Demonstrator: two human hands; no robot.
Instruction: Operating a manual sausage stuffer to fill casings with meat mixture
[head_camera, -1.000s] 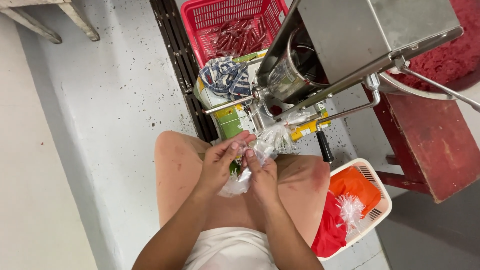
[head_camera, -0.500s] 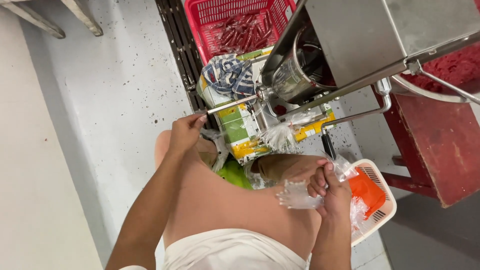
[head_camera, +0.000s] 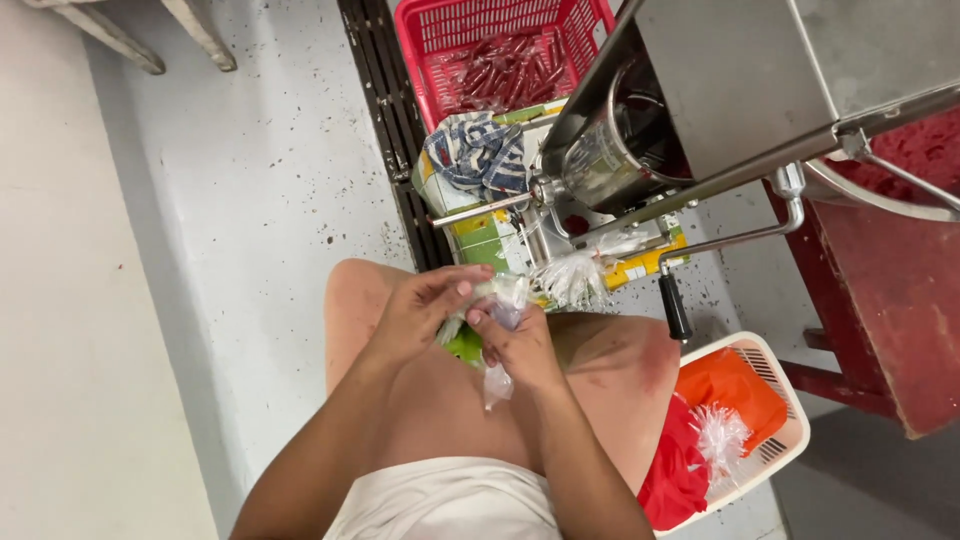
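Over the knees: clear bag (head_camera: 497, 350) pinched between left hand (head_camera: 425, 310) and right hand (head_camera: 515, 345), both closed on it, its tail hanging free. Metal machine (head_camera: 700, 110) and crank handle (head_camera: 675, 305) crowd the front right. White basket (head_camera: 775, 420) near the right knee. Open floor (head_camera: 200, 220) left.

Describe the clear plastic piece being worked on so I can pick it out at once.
Start at the steel machine and drop down to the bare knees. Above them the left hand and right hand meet on the thin clear plastic sleeve. Unlike the frilly clear bundle by the machine, it dangles limp.
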